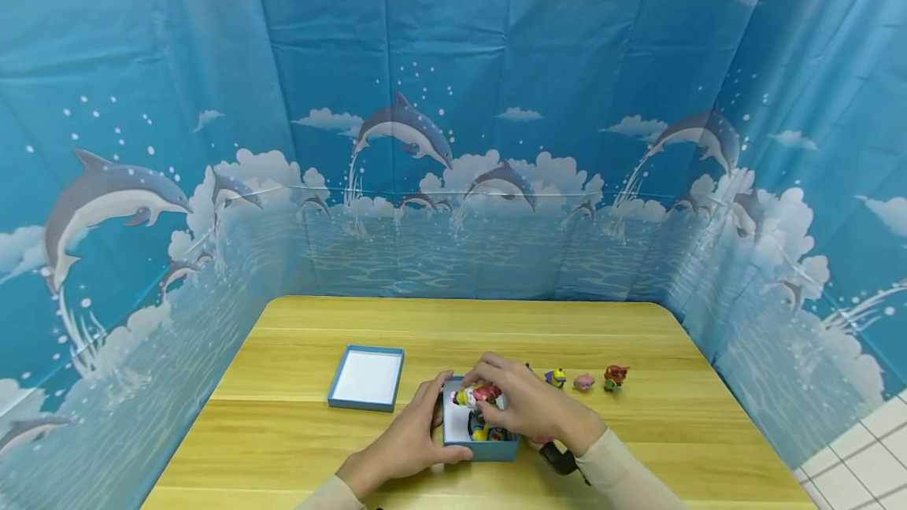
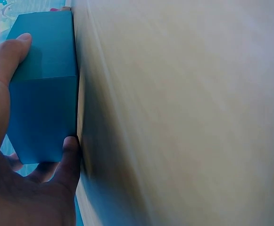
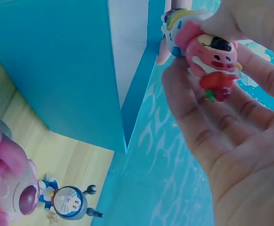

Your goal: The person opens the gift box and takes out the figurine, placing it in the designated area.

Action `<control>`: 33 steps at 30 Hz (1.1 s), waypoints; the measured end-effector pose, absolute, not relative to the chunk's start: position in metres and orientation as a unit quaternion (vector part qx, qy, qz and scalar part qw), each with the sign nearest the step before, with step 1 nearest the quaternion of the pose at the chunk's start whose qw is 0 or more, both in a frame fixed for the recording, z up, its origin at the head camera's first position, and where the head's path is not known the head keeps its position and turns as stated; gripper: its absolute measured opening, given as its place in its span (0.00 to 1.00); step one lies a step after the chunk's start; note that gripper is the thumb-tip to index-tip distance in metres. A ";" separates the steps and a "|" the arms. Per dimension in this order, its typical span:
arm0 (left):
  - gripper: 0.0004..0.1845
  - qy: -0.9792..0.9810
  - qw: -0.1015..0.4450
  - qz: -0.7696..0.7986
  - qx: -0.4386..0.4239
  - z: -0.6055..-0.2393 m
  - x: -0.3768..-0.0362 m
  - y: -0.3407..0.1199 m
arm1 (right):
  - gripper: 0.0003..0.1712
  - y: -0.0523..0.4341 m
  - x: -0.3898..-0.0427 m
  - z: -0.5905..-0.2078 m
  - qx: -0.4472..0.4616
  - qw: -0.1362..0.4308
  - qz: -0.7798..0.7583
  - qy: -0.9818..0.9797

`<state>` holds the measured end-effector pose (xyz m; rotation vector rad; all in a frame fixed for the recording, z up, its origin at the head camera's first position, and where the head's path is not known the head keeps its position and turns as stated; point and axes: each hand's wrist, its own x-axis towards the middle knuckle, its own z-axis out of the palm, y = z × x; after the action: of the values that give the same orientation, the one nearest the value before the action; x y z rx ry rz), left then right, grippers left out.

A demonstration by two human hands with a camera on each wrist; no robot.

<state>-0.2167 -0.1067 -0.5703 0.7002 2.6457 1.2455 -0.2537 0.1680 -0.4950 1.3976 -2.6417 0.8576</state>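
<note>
A blue box [image 1: 482, 451] with a white inside stands near the table's front edge. My left hand [image 1: 411, 435] grips its left side, thumb on the front wall and fingers round the far side; the left wrist view shows thumb and fingertips against the blue box [image 2: 42, 113]. Over the box's opening, my right hand [image 1: 520, 396] pinches a toy figurine [image 1: 482, 394]. Up close this figurine [image 3: 212, 56] is white and pink, with a red strawberry at one end. Inside the box lie more small toys [image 1: 479, 427], grey and yellow, partly covered by the right hand.
Left of the box lies a shallow blue lid [image 1: 366, 376], white inside up. To the right stand a yellow-and-purple toy [image 1: 555, 378], a small pink toy [image 1: 584, 382] and a reddish-brown figurine [image 1: 615, 376]. A pink bear toy [image 3: 14, 183] and a blue cat figurine [image 3: 68, 202] show beside the box.
</note>
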 end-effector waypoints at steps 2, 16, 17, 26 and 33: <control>0.70 0.877 0.070 0.415 0.232 -0.571 -0.217 -0.107 | 0.15 0.168 -0.255 -0.495 0.449 0.016 0.282 -0.848; 0.70 0.875 0.076 0.421 0.226 -0.572 -0.217 -0.106 | 0.18 0.175 -0.253 -0.489 0.444 0.031 0.303 -0.843; 0.70 0.875 0.075 0.422 0.227 -0.571 -0.217 -0.106 | 0.18 0.176 -0.252 -0.488 0.444 0.034 0.303 -0.842; 0.70 0.882 0.063 0.408 0.230 -0.571 -0.219 -0.106 | 0.19 0.186 -0.249 -0.483 0.460 0.080 0.291 -0.835; 0.70 0.883 0.060 0.406 0.227 -0.572 -0.218 -0.105 | 0.20 0.197 -0.245 -0.480 0.459 0.117 0.279 -0.835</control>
<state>-0.2178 -0.1049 -0.5719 0.6856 2.6740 1.2280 -0.2452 0.1973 -0.4803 1.3452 -2.4452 0.8164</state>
